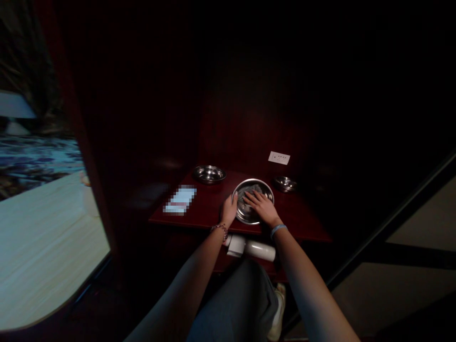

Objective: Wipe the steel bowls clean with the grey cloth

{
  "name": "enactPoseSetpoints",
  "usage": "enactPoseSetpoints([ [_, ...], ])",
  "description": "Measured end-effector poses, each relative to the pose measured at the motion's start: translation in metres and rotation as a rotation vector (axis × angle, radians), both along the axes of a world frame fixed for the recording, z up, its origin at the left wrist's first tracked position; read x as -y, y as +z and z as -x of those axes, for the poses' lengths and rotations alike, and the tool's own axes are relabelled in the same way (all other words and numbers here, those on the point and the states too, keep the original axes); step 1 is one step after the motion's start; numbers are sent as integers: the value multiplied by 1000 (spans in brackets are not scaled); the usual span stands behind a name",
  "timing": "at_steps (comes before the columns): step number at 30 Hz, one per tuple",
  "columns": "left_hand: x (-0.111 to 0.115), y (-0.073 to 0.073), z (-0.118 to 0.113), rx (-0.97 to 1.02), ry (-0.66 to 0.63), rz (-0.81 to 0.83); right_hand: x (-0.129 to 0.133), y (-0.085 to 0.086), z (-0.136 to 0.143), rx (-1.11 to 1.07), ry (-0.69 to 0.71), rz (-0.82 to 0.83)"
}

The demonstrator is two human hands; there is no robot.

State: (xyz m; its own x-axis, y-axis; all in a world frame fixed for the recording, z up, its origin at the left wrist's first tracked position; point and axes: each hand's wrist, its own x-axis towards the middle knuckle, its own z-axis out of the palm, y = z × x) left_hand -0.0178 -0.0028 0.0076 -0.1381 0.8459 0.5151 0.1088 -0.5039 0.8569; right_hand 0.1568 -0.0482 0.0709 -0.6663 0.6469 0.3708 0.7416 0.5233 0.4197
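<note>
A shiny round metal bowl (pixel 245 216) is tilted toward me near the front edge of the dark red shelf (pixel 210 209). My left hand (pixel 228 210) grips its left rim, thumb on the inner side. Inside the bowl, my right hand (pixel 262 206) presses a crumpled grey cloth (pixel 252 189) against the metal, with the fingers partly spread over it. The cloth's underside is hidden. Behind and to the left sits a second metal bowl (pixel 209 175). A smaller-looking metal bowl (pixel 285 184) stands at the back right.
A blurred-out bright rectangle (pixel 180 199) lies on the shelf's left part. Below the shelf are a white cylinder (pixel 261 250) and a white box-like item (pixel 236 245). A wall socket (pixel 279 157) is behind. Left, past a dark partition, stands a pale table (pixel 46 247).
</note>
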Motion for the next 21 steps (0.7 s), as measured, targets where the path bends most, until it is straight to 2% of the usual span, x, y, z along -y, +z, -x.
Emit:
enactPoseSetpoints([
  [10, 1, 1, -1, 32, -30, 22, 0, -1, -8, -93, -216, -24],
  [15, 1, 0, 0, 12, -33, 28, 11, -14, -8, -185, -288, 21],
  [21, 1, 0, 1, -17, 2, 6, 35, -30, 17, -303, -394, 93],
])
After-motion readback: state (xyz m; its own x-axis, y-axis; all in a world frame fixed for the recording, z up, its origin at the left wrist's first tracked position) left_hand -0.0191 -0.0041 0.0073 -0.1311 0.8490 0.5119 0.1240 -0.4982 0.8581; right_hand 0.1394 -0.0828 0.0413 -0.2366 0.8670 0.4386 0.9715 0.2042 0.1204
